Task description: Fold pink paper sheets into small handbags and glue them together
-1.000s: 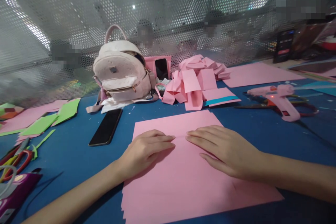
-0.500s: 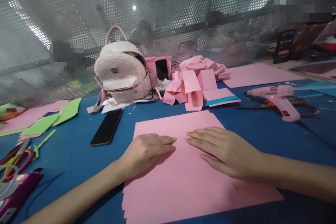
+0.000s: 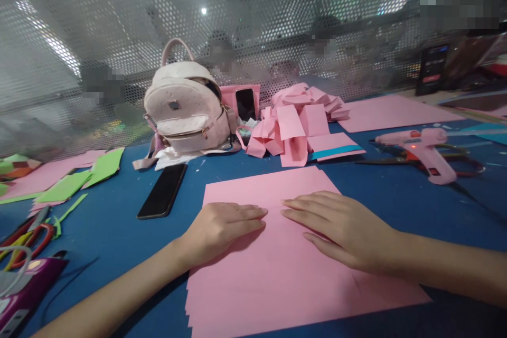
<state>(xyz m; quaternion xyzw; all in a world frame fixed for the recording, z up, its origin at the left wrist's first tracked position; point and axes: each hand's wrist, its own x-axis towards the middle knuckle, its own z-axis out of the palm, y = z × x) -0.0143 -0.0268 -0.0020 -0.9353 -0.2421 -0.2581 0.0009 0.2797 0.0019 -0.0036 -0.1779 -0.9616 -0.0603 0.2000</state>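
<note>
A stack of pink paper sheets (image 3: 273, 285) lies before me on the blue table, its left edges slightly fanned. My left hand (image 3: 224, 229) rests palm down on the left part of the top sheet, fingers stretched toward the middle. On the right part, my right hand (image 3: 336, 227) lies flat with its fingers extended and thumb a little apart. The fingertips of both hands point at each other with a small gap between them. Neither hand grasps anything.
A black phone (image 3: 163, 193) lies left of the stack. Behind are a pale pink backpack (image 3: 186, 111) and a heap of folded pink paper (image 3: 291, 121). A pink glue gun (image 3: 425, 150) sits at right, over scissors (image 3: 384, 160). Red-handled scissors (image 3: 47, 232) and green paper (image 3: 105, 168) are at left.
Both hands stay in place on the paper. The whole view has shifted very slightly, with everything appearing a little further right.
</note>
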